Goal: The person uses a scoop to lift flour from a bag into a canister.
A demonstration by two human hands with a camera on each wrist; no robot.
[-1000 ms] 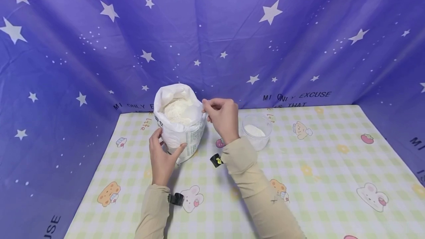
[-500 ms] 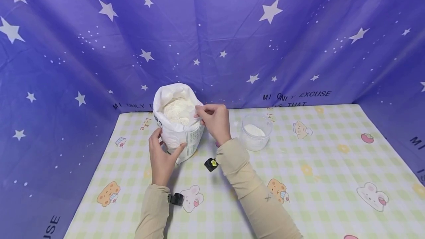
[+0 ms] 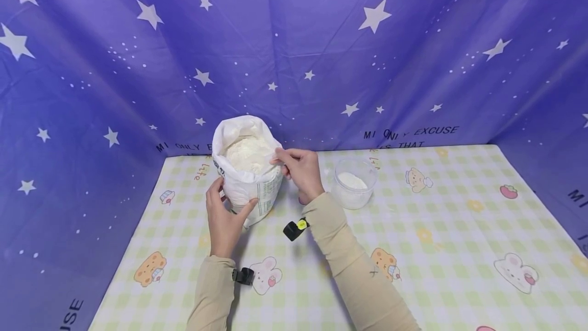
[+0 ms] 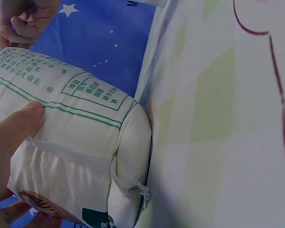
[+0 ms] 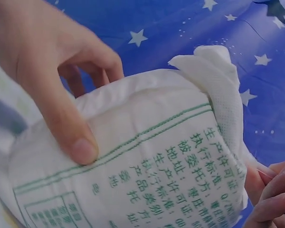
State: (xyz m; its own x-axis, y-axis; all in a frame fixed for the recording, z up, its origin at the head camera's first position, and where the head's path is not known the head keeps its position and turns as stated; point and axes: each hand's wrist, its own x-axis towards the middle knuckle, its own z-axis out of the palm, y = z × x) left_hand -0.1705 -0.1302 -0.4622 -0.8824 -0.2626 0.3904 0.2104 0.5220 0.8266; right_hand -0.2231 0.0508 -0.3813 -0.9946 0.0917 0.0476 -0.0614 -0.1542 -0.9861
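A white woven bag of flour (image 3: 257, 193) stands with its mouth rolled down, and off-white flour (image 3: 243, 152) shows inside. My left hand (image 3: 225, 218) grips its lower near side, thumb across the green print and fingers round the other side. At the right rim, my right hand (image 3: 300, 170) pinches a thin see-through thing that looks like a clear spoon's handle; its far end is hard to make out against the flour. The right wrist view shows these pinching fingertips (image 5: 275, 190) beside the bag's rim. A clear round tub (image 3: 353, 193) with white powder stands right of this hand.
Under everything lies a green-and-white checked tablecloth (image 3: 441, 269) with cartoon prints. A blue curtain (image 3: 294, 55) with stars hangs directly behind the bag and along both sides. Small black devices (image 3: 294, 230) are strapped to both wrists.
My right hand has moved left and slightly down to the bag's rim, then a little back to the right. My left hand, the bag and the tub have stayed in place.
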